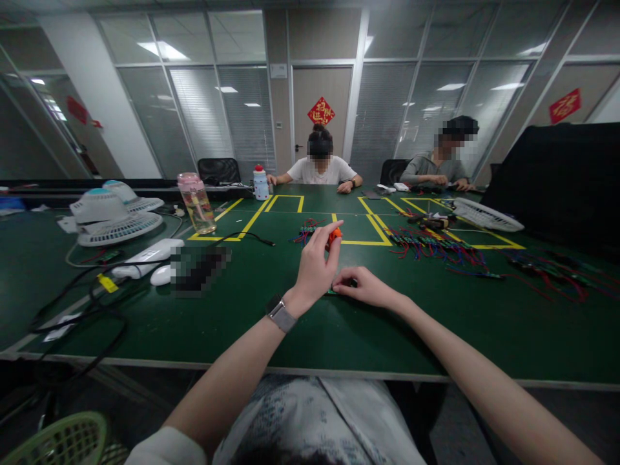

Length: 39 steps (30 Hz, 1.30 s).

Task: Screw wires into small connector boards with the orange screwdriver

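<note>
My left hand, with a watch on its wrist, is raised over the table. Between its thumb and fingers is a small orange object, mostly covered, so its kind cannot be told. Just right of it, low on the tabletop, my right hand is closed in a pinch. Its fingertips are at the edge of a small green circuit board, largely hidden by my left hand. Behind my left hand lies a cluster of boards with red and blue wires.
Many wired circuit boards spread to the right, near a dark monitor. White fans, a pink-lidded bottle, a white mouse and cables are at left. Two people sit across the green table. Yellow tape marks it.
</note>
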{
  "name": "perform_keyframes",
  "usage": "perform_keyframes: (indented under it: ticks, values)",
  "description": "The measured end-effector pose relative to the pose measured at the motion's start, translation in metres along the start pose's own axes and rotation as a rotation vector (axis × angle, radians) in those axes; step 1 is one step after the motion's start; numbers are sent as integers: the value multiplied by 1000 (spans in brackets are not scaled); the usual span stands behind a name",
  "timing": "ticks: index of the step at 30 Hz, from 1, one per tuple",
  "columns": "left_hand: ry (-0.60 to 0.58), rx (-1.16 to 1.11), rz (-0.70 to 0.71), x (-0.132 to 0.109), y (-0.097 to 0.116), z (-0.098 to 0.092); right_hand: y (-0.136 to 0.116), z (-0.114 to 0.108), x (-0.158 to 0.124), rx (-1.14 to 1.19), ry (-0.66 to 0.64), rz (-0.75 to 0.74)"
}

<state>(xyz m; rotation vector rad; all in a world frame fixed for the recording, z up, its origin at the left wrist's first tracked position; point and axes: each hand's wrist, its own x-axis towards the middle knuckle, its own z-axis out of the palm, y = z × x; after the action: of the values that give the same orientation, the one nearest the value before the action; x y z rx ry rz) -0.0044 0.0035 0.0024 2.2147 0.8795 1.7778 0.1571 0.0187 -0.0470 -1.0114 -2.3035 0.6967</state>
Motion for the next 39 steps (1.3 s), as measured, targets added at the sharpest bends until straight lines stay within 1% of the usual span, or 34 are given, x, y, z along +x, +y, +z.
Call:
perform_keyframes:
  ticks: [17,25,34,39]
  values:
    - [-15,22,36,-1,1,-2,-1,1,0,25,-2,3]
    - [42,36,21,0,1,-4,1,0,0,4,4,10]
    - [112,31,82,2,4,-4,-1,0,0,20,1,12]
    - [111,19,89,3,6,-3,1,0,-1,17,4,2]
